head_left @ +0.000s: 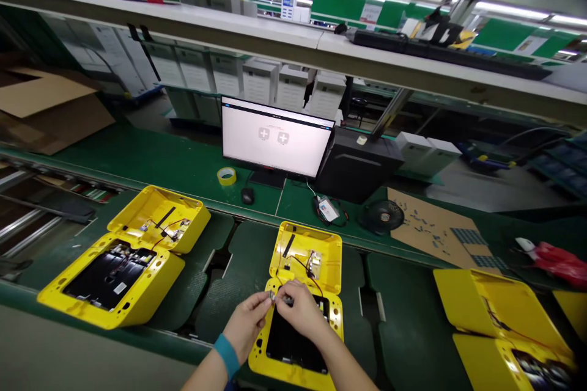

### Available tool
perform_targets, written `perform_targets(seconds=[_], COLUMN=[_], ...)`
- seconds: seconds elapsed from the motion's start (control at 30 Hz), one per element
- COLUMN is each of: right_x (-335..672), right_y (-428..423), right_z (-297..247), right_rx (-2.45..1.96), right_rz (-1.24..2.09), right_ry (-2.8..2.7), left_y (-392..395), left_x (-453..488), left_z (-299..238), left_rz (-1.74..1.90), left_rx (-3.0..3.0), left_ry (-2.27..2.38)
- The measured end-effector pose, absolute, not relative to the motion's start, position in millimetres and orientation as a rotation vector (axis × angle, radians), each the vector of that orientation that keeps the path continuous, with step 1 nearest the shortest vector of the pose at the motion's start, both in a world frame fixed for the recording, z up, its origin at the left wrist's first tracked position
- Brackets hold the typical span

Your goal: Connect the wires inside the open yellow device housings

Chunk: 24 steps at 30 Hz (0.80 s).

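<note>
My left hand (pixel 247 322) is closed in a pinch, its fingertips at a small part too tiny to name. Close beside it, my right hand (pixel 301 313) pinches a small dark piece (pixel 288 300); its kind does not show. Both hands meet over the left side of an open yellow case (pixel 258 361), near the seam where its lid (pixel 334 244) folds back. Thin wires run from the lid toward the body. A black panel (pixel 287 342) fills the body, partly covered by my right hand and forearm. A blue band (pixel 226 355) circles my left wrist.
Another open yellow case (pixel 162 284) stands to the left, and a third (pixel 481 357) to the right. Behind the conveyor plates (pixel 403 311) are a monitor (pixel 275 153), a mouse (pixel 247 196), yellow tape (pixel 226 176), a small fan (pixel 383 216) and cardboard (pixel 403 235) with small parts.
</note>
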State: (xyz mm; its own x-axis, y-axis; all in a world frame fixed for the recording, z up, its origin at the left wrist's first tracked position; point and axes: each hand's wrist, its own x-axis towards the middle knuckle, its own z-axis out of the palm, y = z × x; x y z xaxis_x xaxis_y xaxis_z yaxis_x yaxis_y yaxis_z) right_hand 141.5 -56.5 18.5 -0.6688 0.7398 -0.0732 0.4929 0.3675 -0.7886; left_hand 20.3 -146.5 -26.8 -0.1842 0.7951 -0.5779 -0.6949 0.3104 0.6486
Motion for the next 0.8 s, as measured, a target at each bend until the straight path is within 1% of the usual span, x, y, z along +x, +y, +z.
perform_targets(seconds=[0.57,0.8], right_x=[138,136], right_y=[-54,-55], right_z=[19,14], right_rx=[-1.094,-1.125], right_rz=[1.169,1.201], right_ry=[-2.367,-2.332], left_y=[-148,-146], left_x=[16,15], left_z=[-28,-16], left_rz=[1.270,1.267], left_rx=[0.310,0.721], left_ry=[1.330,1.653])
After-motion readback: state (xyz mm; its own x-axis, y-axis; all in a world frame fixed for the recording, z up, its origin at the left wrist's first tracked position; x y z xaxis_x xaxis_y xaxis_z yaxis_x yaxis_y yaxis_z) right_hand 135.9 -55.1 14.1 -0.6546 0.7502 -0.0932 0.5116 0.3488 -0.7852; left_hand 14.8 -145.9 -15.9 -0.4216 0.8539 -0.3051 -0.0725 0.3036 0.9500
